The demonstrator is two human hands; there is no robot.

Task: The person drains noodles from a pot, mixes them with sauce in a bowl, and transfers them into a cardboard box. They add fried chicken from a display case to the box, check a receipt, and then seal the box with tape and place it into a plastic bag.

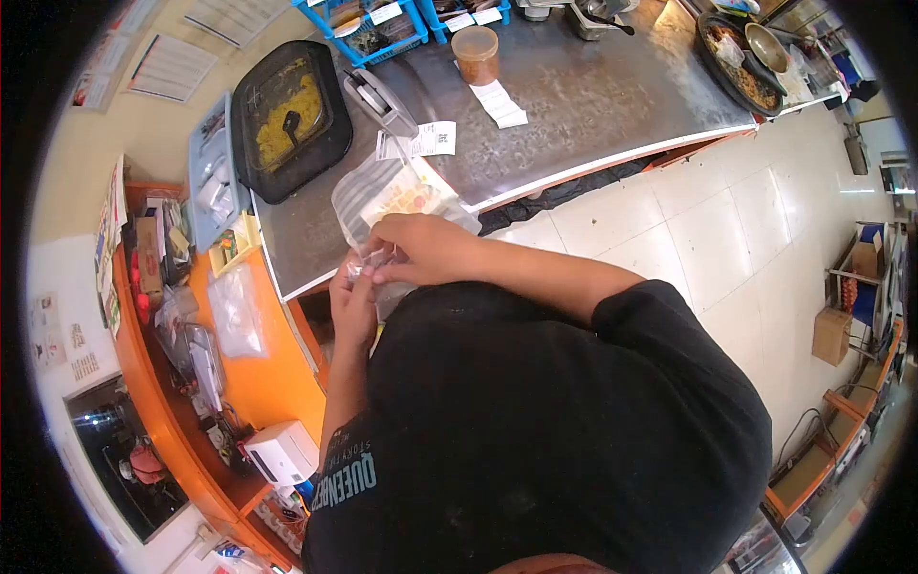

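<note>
At the metal counter's near edge, my left hand [354,304] and my right hand [413,251] come together. Both have their fingers closed on the gathered end of a clear plastic bag [349,203]. Inside the bag, or under its film, lies something pale with yellow and orange patches [406,196]; I cannot make out its kind. Just beyond the bag lie a white paper slip with a printed code [435,139] and a grey tape dispenser [381,100]. My fingers partly hide the gathered plastic.
A black tray with yellow food [263,158] stands at the left. A tub of brown contents [476,55] sits by a paper slip [499,103]. Blue baskets [397,53] line the back. An orange counter [287,368] holds plastic bags [237,311] and a white printer-like box [284,453].
</note>
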